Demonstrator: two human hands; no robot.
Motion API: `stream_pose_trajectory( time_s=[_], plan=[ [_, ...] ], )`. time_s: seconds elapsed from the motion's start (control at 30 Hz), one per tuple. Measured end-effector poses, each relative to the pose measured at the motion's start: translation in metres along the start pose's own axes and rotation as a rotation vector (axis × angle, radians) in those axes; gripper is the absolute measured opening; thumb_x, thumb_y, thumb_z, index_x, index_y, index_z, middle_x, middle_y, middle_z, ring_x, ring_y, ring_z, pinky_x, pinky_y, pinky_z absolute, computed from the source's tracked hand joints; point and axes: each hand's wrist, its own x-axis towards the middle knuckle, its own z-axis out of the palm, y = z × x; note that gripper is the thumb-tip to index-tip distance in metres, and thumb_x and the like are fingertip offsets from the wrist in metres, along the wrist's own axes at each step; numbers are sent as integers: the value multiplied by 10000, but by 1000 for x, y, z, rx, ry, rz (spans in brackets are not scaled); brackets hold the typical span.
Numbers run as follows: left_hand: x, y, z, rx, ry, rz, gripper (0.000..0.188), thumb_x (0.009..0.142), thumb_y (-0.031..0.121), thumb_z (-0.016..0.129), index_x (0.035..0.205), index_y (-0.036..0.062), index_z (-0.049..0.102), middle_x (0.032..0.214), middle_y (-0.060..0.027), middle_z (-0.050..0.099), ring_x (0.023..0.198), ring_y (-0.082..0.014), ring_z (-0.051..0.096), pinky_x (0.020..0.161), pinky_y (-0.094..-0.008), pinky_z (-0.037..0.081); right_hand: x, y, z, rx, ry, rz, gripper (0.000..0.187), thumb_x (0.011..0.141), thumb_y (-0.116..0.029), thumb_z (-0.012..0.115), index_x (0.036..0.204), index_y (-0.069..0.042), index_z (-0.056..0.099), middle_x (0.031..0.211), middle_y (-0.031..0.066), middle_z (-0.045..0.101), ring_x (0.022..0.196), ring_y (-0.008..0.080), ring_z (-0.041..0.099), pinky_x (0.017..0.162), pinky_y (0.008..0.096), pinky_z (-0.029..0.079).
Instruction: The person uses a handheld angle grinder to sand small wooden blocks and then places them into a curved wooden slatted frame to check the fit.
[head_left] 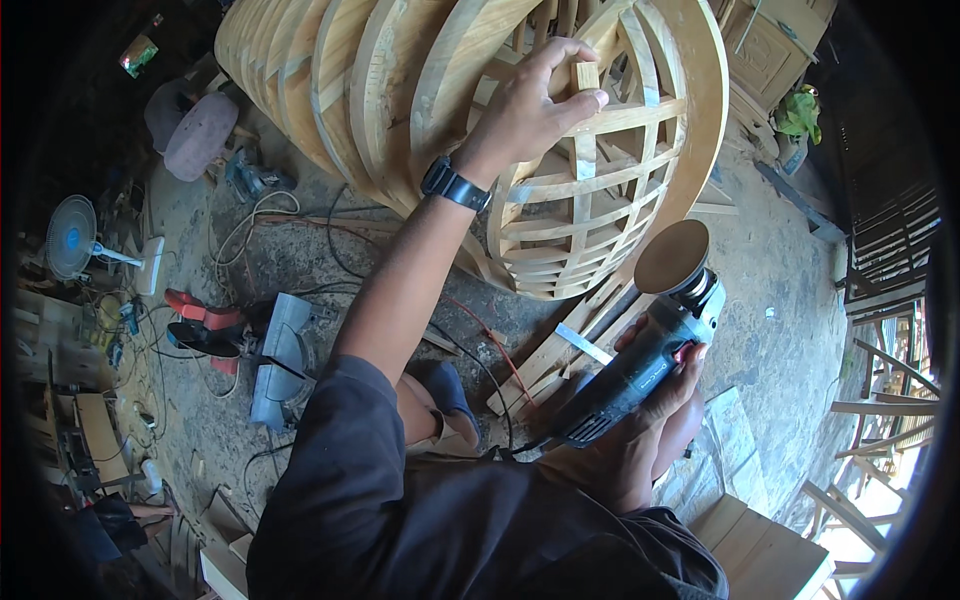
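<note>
A large frame of curved wooden ribs (385,85) fills the top middle, with a woven lattice of pale wooden slats (545,187) at its right end. My left hand (540,110) reaches up to the lattice, thumb and fingers closed around the squared end of a wooden strip (586,76). Lower on the right, my right hand (672,385) grips the body of a dark teal angle grinder (630,372). A round brown sanding disc (672,256) sits on its head, just beside the lattice and apart from it. Whether the disc spins cannot be told.
Loose wooden strips (560,345) lie on the concrete floor below the frame. At left stand a miter saw (283,350), trailing cables (240,235) and a fan (72,238). A purple stool (200,138) is farther back. Planks (760,545) lie at lower right.
</note>
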Motion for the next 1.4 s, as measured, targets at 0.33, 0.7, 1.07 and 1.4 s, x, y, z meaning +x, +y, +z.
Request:
stream_pose_trajectory(
  time_s=[0.33, 0.7, 1.07, 1.4],
  plan=[
    [-3, -4, 0, -67, -9, -35, 478, 885, 306, 772, 1272, 103, 579, 1156, -94, 661, 1073, -163, 620, 957, -343, 491, 7, 7, -1, -1, -26, -7, 743, 982, -607, 485, 1264, 79, 532, 1018, 226, 651, 793, 298, 674, 687, 383, 570],
    [2, -7, 4, -290, -17, -24, 360, 945, 224, 641, 1226, 10, 572, 1038, -46, 624, 955, -121, 580, 842, -295, 492, 3, 6, -8, 131, 38, 74, 766, 969, -617, 520, 1322, 63, 495, 1098, 252, 640, 866, 327, 683, 738, 407, 594],
    [-1, 6, 5, 369, 216, 203, 515, 789, 317, 854, 1195, 64, 663, 1258, -163, 614, 1169, -275, 590, 1035, -381, 444, 0, -6, -12, 126, 9, 87, 762, 961, -621, 526, 1275, 73, 526, 1030, 223, 666, 826, 301, 695, 732, 388, 590],
    [-32, 42, 8, 76, 273, -29, 418, 870, 79, 765, 1252, 33, 601, 1234, -105, 655, 1143, -219, 613, 990, -354, 500, 0, -17, -11, 144, -68, 0, 753, 960, -616, 535, 1258, 76, 526, 992, 209, 660, 817, 284, 689, 709, 373, 583]
  ],
)
